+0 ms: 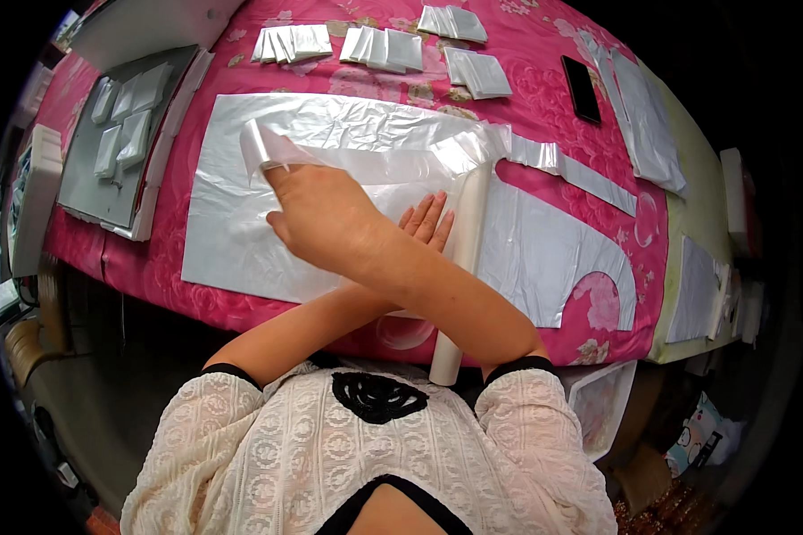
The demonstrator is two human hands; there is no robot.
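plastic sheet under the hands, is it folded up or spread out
Mostly spread out: the plastic sheet lies across the pink tablecloth, though some film curls up at the right hand.

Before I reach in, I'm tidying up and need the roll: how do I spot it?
Find the pink flowered tablecloth, then the left hand, past the crossed forearms. Just right of that hand, the long whitish roll runs toward the person, its end jutting past the tablecloth's near edge. Unlike the flat plastic sheets around it, it is round and pole-like.
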